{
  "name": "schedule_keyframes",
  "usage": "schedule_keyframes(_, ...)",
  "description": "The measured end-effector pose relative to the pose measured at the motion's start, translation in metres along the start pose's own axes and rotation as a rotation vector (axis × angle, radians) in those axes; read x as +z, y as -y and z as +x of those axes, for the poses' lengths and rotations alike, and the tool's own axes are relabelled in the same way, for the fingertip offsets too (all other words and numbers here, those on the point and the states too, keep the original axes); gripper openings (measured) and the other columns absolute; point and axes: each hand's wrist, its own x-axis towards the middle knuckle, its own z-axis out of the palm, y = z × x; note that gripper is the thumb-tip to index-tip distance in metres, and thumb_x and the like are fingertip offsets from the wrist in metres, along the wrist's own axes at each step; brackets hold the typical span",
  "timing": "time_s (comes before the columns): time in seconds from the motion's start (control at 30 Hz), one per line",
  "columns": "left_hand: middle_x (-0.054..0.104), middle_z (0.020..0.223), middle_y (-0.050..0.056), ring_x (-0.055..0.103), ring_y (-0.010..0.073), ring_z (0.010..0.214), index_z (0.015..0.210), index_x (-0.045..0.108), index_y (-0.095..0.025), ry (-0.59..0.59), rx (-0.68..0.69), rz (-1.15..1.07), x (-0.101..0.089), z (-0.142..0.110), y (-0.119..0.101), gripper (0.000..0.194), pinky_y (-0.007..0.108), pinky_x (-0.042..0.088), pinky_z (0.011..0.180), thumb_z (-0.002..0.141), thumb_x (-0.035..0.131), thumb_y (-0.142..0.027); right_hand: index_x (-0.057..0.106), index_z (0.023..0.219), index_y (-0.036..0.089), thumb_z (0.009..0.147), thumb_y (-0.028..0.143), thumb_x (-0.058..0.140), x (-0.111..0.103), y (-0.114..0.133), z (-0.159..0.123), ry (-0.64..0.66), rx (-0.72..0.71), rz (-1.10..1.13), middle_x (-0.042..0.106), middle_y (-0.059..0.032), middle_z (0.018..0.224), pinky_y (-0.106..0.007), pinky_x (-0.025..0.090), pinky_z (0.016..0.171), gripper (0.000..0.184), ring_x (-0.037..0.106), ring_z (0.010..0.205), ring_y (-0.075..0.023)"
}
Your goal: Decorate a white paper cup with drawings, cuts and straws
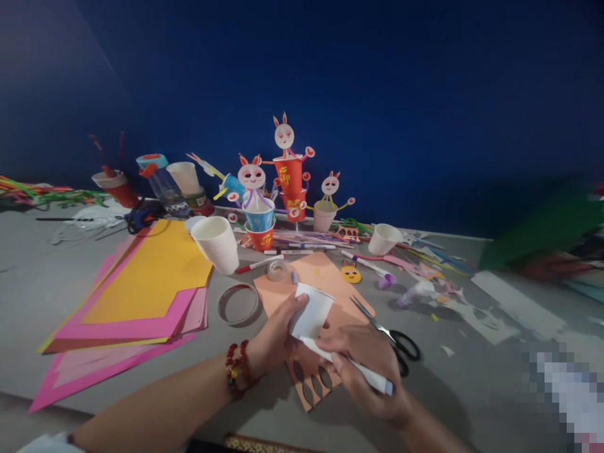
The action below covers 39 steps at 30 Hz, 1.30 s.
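Observation:
My left hand (280, 324) is closed around a white paper cup (312, 311), tilted over an orange paper sheet (271, 296). In my right hand (363, 365) is a white marker (370, 377) with a blue end, its other end at the lower edge of the cup; whether the tip touches cannot be seen clearly. Several oval holes are cut in the near part of the sheet. Black-handled scissors (389, 331) lie beside my right hand, blades on the sheet. A small yellow bunny-face cutout (350, 272) rests near the sheet's far right side.
Coloured paper sheets (146, 277) are piled at left, near a stack of white cups (216, 244) and a tape roll (238, 304). Behind stand bunny figures on cups, including a red cup (289, 176). Paper scraps (481, 321) lie at right. A blue wall (377, 94) closes the back.

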Motion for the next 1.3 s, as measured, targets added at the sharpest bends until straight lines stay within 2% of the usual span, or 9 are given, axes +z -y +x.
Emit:
schedule_keyframes(0.2,0.073,0.076,0.009,0.066,0.0194,0.062,0.12,0.057,-0.014,-0.002,-0.006,-0.008,0.002,-0.002,-0.002,0.051,0.024,0.048,0.053,0.084,0.063,-0.049,0.069,0.093,0.02,0.084,0.009,0.05,0.002,0.001,0.001,-0.005,0.001,-0.003,0.071,-0.0016,0.067,-0.026,0.05,0.06,0.024,0.067,0.057,-0.0162)
schedule_keyframes(0.4,0.073,0.075,0.011,0.067,0.0203,0.065,0.117,0.061,-0.01,0.088,-0.014,-0.083,0.001,-0.001,-0.001,0.048,0.026,0.051,0.059,0.086,0.061,-0.047,0.07,0.1,0.019,0.084,0.01,0.05,-0.002,-0.004,-0.003,-0.004,-0.007,0.016,0.072,-0.0022,0.071,-0.028,0.05,0.06,0.027,0.068,0.06,-0.0173)
schedule_keyframes(0.6,0.071,0.079,0.01,0.065,0.0201,0.065,0.118,0.063,-0.011,0.191,-0.046,-0.159,-0.003,0.0,-0.001,0.049,0.025,0.049,0.048,0.089,0.056,-0.049,0.07,0.107,0.022,0.088,0.01,0.052,-0.009,-0.012,-0.007,-0.238,0.072,-0.098,0.075,-0.0031,0.086,-0.029,0.055,0.066,0.029,0.07,0.065,-0.0168)
schedule_keyframes(0.63,0.071,0.08,0.01,0.065,0.0202,0.067,0.118,0.063,-0.011,0.195,-0.043,-0.171,-0.003,0.0,-0.001,0.048,0.025,0.049,0.048,0.089,0.056,-0.049,0.069,0.108,0.022,0.088,0.01,0.052,-0.009,-0.011,-0.007,-0.229,0.068,-0.104,0.075,-0.0031,0.086,-0.03,0.055,0.067,0.029,0.07,0.066,-0.0173)
schedule_keyframes(0.77,0.072,0.085,0.011,0.066,0.0193,0.068,0.116,0.065,-0.009,0.187,-0.033,-0.198,-0.002,-0.001,-0.003,0.048,0.026,0.051,0.055,0.087,0.06,-0.047,0.068,0.109,0.024,0.087,0.012,0.05,-0.007,-0.009,-0.006,-0.022,-0.015,-0.064,0.073,-0.0002,0.075,-0.03,0.055,0.062,0.031,0.07,0.063,-0.0185)
schedule_keyframes(0.93,0.071,0.085,0.011,0.066,0.0198,0.069,0.112,0.066,-0.012,0.177,-0.047,-0.171,-0.001,-0.001,-0.003,0.044,0.024,0.049,0.047,0.088,0.058,-0.048,0.069,0.107,0.021,0.089,0.01,0.052,-0.01,-0.014,-0.006,-0.283,0.07,-0.14,0.075,-0.0038,0.083,-0.029,0.057,0.064,0.027,0.071,0.066,-0.0178)
schedule_keyframes(1.07,0.071,0.081,0.009,0.064,0.0181,0.063,0.113,0.066,-0.012,0.185,-0.019,-0.142,-0.003,0.001,-0.002,0.047,0.024,0.049,0.047,0.088,0.057,-0.05,0.068,0.115,0.022,0.088,0.008,0.052,-0.005,-0.01,-0.002,-0.189,-0.014,-0.106,0.075,-0.004,0.083,-0.029,0.057,0.067,0.034,0.071,0.068,-0.0183)
schedule_keyframes(1.2,0.07,0.081,0.011,0.064,0.0208,0.071,0.11,0.066,-0.011,0.238,-0.006,-0.143,-0.003,0.002,-0.001,0.045,0.025,0.05,0.046,0.088,0.056,-0.049,0.068,0.114,0.022,0.088,0.005,0.052,-0.005,-0.01,-0.003,-0.265,0.026,-0.086,0.075,-0.0035,0.086,-0.028,0.056,0.069,0.034,0.071,0.072,-0.0169)
schedule_keyframes(1.3,0.069,0.081,0.011,0.064,0.0209,0.071,0.114,0.064,-0.011,0.231,-0.016,-0.147,-0.003,0.001,-0.002,0.047,0.025,0.05,0.046,0.089,0.054,-0.049,0.07,0.108,0.021,0.088,0.008,0.054,-0.01,-0.015,-0.008,-0.291,0.07,-0.127,0.073,-0.0022,0.079,-0.028,0.055,0.067,0.029,0.07,0.068,-0.017)
